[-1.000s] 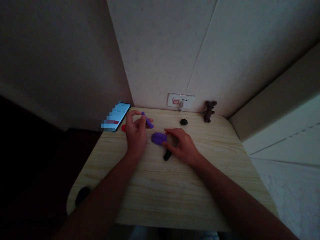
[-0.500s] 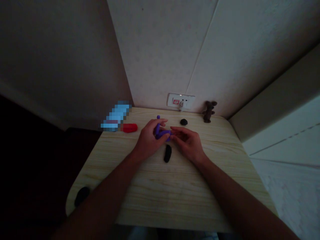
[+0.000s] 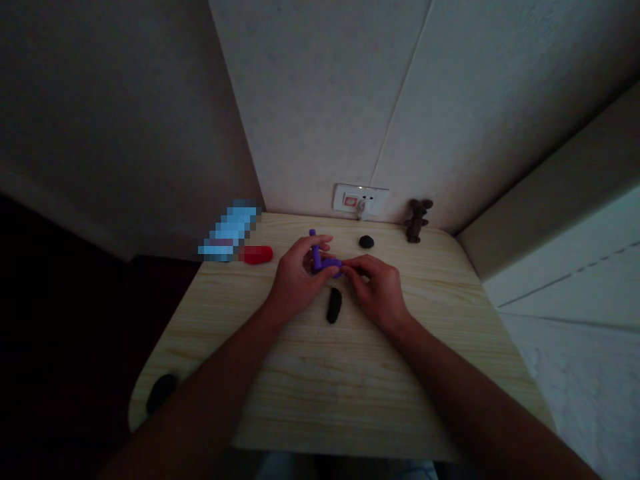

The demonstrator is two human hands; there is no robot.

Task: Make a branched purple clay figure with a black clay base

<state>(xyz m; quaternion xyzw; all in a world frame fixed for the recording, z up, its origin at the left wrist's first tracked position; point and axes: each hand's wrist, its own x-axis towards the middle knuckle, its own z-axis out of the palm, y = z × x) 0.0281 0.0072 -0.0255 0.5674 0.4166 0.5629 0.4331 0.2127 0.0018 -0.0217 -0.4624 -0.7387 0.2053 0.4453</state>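
Note:
A purple clay figure (image 3: 317,257) with a long upright neck and a small round head is held over the middle of the table. My left hand (image 3: 296,272) wraps round its body, thumb in front and fingers behind. My right hand (image 3: 376,283) pinches at the right end of the purple body with thumb and forefinger; whether a small piece is between those fingertips cannot be made out. Just below the hands lies an elongated black lump (image 3: 334,306). A rounder black lump (image 3: 367,242) rests beyond my right hand.
On the wooden table (image 3: 320,387), a red piece (image 3: 258,255) lies left beside a blurred-out light blue object (image 3: 233,230). A brown animal figure (image 3: 416,220) stands at the back right, near a wall socket (image 3: 361,199). Another black lump (image 3: 162,392) sits by my left forearm.
My right fingers have closed in against the right end of the purple figure. The figure has turned slightly, its neck now more in view. The camera view has shifted a little.

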